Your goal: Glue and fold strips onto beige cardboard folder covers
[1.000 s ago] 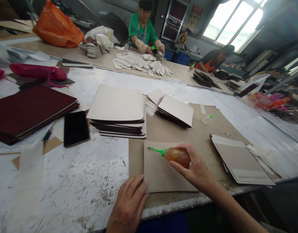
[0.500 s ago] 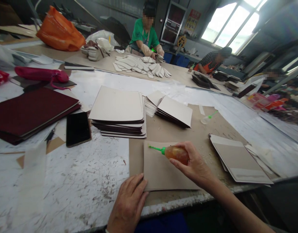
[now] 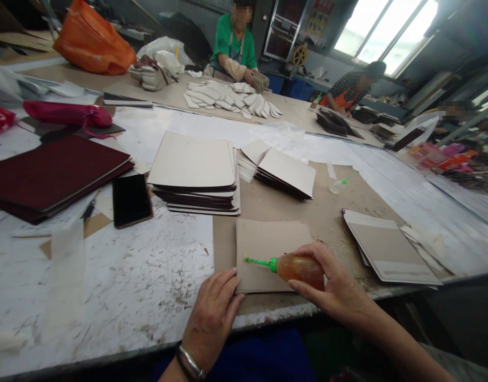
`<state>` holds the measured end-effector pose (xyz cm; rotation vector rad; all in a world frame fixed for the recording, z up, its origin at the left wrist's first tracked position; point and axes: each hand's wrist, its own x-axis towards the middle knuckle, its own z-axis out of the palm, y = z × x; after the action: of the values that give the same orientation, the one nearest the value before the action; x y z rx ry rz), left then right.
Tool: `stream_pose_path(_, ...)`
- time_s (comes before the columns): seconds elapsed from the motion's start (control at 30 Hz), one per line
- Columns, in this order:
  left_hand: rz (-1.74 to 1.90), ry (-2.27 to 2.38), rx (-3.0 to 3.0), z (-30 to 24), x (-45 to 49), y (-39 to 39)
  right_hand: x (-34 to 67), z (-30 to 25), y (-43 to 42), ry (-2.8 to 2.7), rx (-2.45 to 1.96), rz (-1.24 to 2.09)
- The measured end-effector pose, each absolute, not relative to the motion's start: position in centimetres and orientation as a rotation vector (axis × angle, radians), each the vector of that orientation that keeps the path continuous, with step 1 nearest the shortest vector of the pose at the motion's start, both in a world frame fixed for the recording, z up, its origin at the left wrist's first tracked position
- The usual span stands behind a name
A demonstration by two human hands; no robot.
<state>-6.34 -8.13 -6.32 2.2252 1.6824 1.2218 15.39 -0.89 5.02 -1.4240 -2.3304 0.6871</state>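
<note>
My right hand [image 3: 335, 281] is wrapped round a squeeze glue bottle [image 3: 297, 269] of amber liquid with a long green nozzle. The bottle lies nearly level, and its nozzle tip points left over the left part of a tan board [image 3: 276, 233]. Whether the tip touches the board, I cannot tell. My left hand [image 3: 212, 305] rests at the board's lower left corner, fingers stretched out and touching its edge, with nothing held. Behind the board stands a stack of pale panels with dark edges [image 3: 194, 159], and beside that a second, fanned stack [image 3: 287, 172].
A phone [image 3: 131, 200] and dark red sheets [image 3: 57, 175] lie on the left. More panels [image 3: 391, 246] lie to the right, near the table's front edge. A second green-tipped bottle [image 3: 338, 185] lies further back. Across the table, a person in green [image 3: 236, 50] sits by pale pieces [image 3: 230, 98].
My right hand has drawn the glue bottle toward me along the board's left side. My left hand stays at the board's edge. The camera view has tilted slightly down.
</note>
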Motion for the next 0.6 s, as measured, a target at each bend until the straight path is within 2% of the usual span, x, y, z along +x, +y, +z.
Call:
stream_pose_path(0.23, 1.257, 1.674, 2.204, -6.4, -6.3, -8.1, 15.9, 5.7, -2.7, -2.359, -1.425, 0.812)
stream_pose_path(0.6, 1.228, 1.652, 2.202, -6.6, -6.4, -8.1, 17.3, 5.7, -3.8, -2.313, -1.479, 0.813)
